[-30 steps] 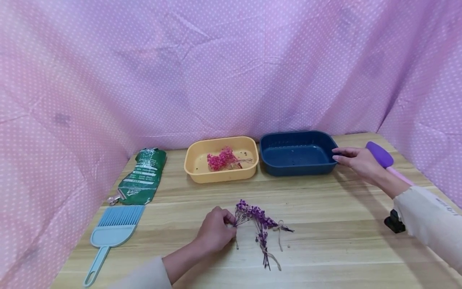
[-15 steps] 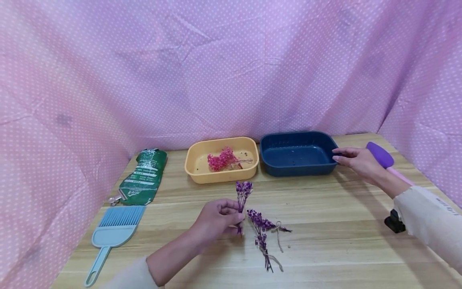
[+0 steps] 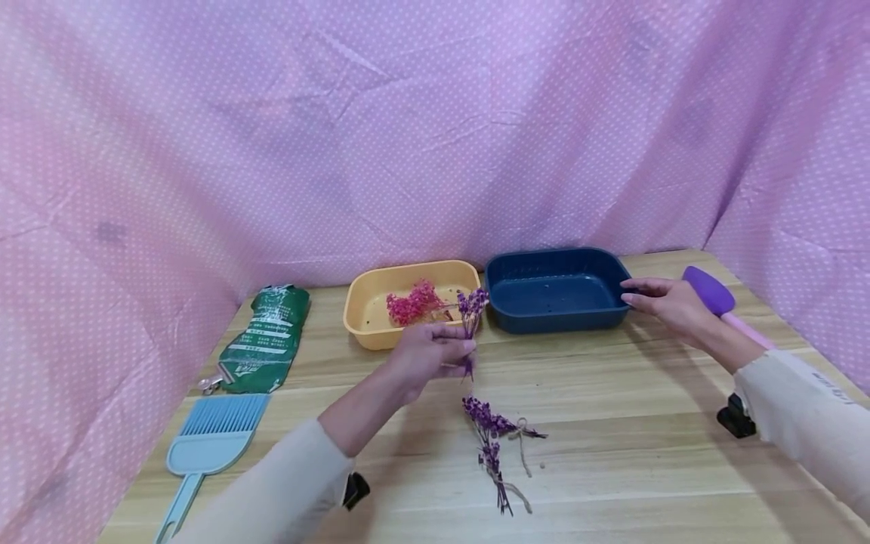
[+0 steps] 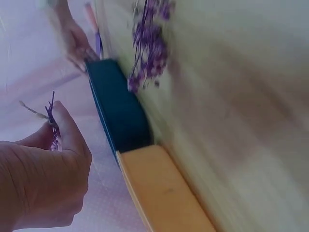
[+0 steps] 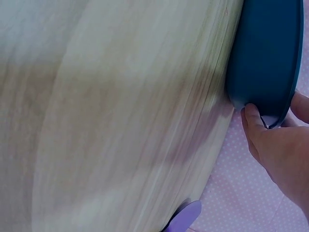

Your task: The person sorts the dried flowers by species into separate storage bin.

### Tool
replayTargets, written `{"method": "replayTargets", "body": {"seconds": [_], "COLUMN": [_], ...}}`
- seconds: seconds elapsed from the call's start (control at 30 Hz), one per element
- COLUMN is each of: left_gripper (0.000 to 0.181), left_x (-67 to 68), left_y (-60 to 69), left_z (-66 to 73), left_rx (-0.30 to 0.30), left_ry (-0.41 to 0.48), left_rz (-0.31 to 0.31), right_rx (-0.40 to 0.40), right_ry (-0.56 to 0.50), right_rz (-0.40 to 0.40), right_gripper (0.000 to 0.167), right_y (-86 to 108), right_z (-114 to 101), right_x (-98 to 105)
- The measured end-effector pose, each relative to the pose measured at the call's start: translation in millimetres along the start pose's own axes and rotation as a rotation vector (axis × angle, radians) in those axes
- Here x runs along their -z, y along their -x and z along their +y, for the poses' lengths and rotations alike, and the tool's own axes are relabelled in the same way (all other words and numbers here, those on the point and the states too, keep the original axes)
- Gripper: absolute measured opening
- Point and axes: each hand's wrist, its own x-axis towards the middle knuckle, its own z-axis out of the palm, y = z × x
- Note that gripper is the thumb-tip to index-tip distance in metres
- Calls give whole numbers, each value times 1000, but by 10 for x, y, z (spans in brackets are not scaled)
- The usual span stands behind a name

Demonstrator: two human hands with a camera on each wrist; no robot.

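My left hand (image 3: 428, 359) pinches a small bunch of dried purple flowers (image 3: 472, 306) by its stems, heads up, before the yellow tray's right front corner. Stem ends and a bit of twine show beyond the fingertips in the left wrist view. My right hand (image 3: 669, 306) holds the right end of the dark blue tray (image 3: 557, 321), thumb and fingers at its rim and wall (image 5: 265, 53). Two more purple bunches (image 3: 495, 446), tied with twine, lie on the table in front, their heads meeting.
A yellow tray (image 3: 370, 338) with pink dried flowers (image 3: 414, 302) stands left of the blue one. Leftward are a green packet (image 3: 268, 340) with a clip and a light blue brush (image 3: 211, 452). A purple-headed, pink-handled tool (image 3: 710, 291) lies behind the right hand.
My left hand has lifted one purple bunch off the table, turned it upright and carried it forward toward the trays. The right hand has stayed at the blue tray.
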Motion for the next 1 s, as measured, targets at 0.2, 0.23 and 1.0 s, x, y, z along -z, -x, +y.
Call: {"method": "replayTargets", "body": {"seconds": [0.2, 0.23, 1.0], "left_gripper": [24, 22, 18], "left_x": [-151, -181, -609], "left_y": [-414, -483, -1211], "left_z": [171, 191, 304], "left_rx": [24, 26, 87], "left_ry": [11, 4, -42], "left_rz": [57, 66, 341], "right_rx": [-6, -8, -8], "right_ry": [-44, -62, -202], "right_rz": [-3, -5, -20], "right_gripper": [58, 58, 41], "right_y": [1, 2, 0], "right_z": [5, 9, 68], "right_x": [14, 15, 6]}}
